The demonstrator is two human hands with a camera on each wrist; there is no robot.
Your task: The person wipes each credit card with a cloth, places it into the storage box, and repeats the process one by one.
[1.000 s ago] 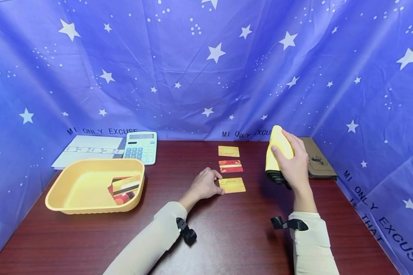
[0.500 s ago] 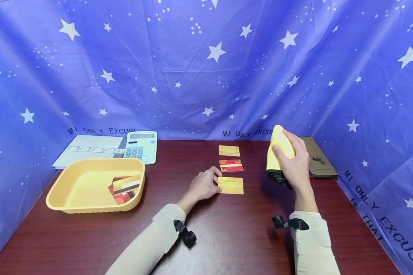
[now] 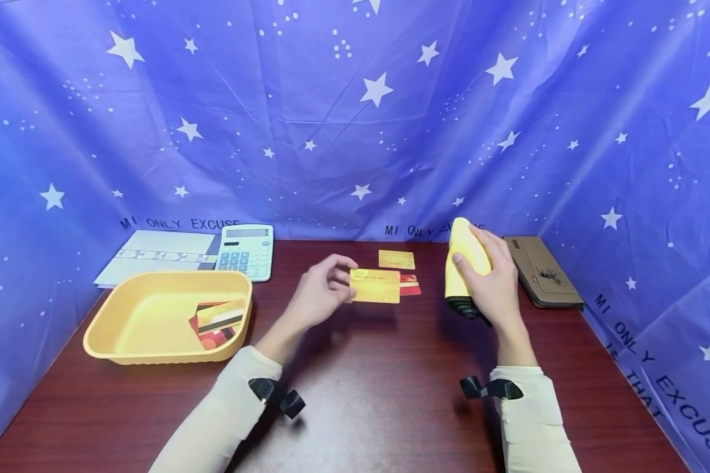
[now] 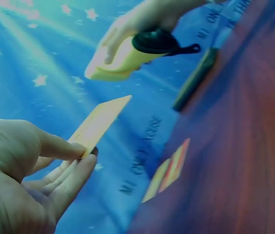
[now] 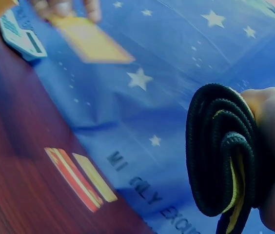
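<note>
Checking nearest first over the remote feed, I recorded two pale sleeves (image 3: pixel 532 427), each with a black strap (image 3: pixel 503 389) at the cuff, extended over a dark red wooden desk (image 3: pixel 361 407). At the left hand (image 3: pixel 319 292), I found the thumb and fingers pinching a yellow card (image 3: pixel 375 288) by its left end. The card was raised off the desk and tilted; in the head view it covered the left part of a red card (image 3: pixel 411 285). At the right hand (image 3: pixel 497 279), I found the thumb and fingers wrapped round a rolled yellow cloth (image 3: pixel 464 266), also held off the desk, its dark layered end turned downward. I located a yellow basket (image 3: pixel 148 309) on the left side of the desk, with several overlapping cards (image 3: pixel 219 322) lying in its right part. I noted the red card flat on the desk and, just beyond it, a second yellow card (image 3: pixel 397 259). Farther back, I logged a calculator (image 3: pixel 248 253) behind the basket, a white folder (image 3: pixel 160 251) beside it, and a brown case (image 3: pixel 544 269) to the right of the right hand. A blue curtain (image 3: pixel 331 171) printed with white stars hung behind everything.
</note>
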